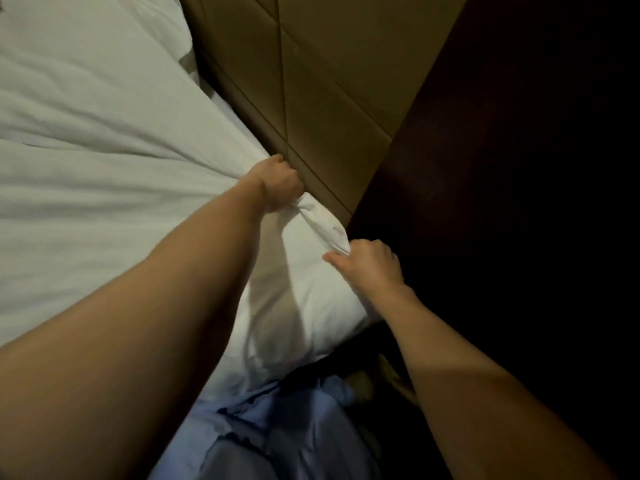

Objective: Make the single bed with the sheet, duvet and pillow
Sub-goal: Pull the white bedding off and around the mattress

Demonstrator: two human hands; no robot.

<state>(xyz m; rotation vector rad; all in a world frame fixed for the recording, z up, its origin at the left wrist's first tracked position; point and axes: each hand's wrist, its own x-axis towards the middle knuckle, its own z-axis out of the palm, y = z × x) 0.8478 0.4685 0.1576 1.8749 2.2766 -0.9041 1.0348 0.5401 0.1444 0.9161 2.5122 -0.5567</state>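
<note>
A white duvet (104, 174) covers the bed across the left half of the head view, with folds running toward its near corner. My left hand (278, 185) grips a bunch of the white fabric right beside the padded headboard. My right hand (367, 263) pinches the twisted corner of the same white fabric (329, 230) at the bed's edge. A second white bulge (97, 32), perhaps a pillow, lies at the top left. I cannot tell whether the gripped cloth is the duvet or the sheet.
A tan padded headboard (329, 74) with stitched seams runs diagonally behind the bed. A dark wall or panel (519, 168) fills the right side. Pale blue clothing (277, 427) on my body shows at the bottom, over a dark floor gap.
</note>
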